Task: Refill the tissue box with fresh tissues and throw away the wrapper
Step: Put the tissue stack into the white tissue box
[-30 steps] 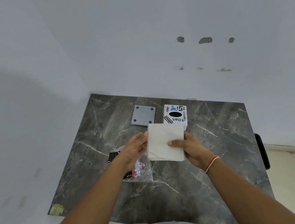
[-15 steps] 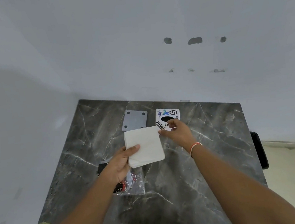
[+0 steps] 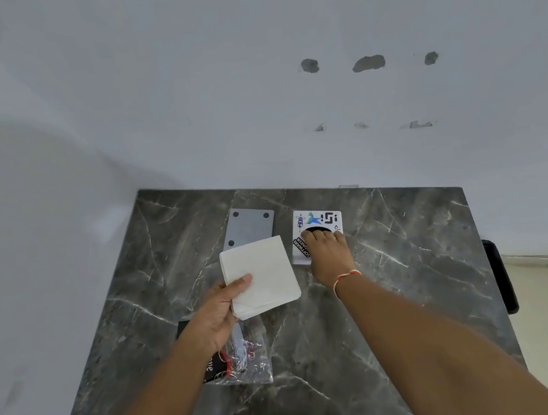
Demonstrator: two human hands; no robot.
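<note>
My left hand (image 3: pixel 217 316) holds a white stack of folded tissues (image 3: pixel 259 275) by its near left corner, above the dark marble table (image 3: pixel 397 295). The white tissue box (image 3: pixel 317 222), covered in stickers with a black round opening, stands at the back of the table. My right hand (image 3: pixel 329 255) rests on top of the box, fingers at the opening and over its near side. The clear plastic wrapper (image 3: pixel 251 358) with red print lies on the table under my left wrist.
A grey square plate (image 3: pixel 249 227) with black corner dots lies left of the box, partly behind the tissues. A black item (image 3: pixel 500 276) sits off the table's right edge. White walls close the back and left.
My right hand let go of the tissue stack and reached forward onto the tissue box. My left hand now holds the stack alone, shifted left.
</note>
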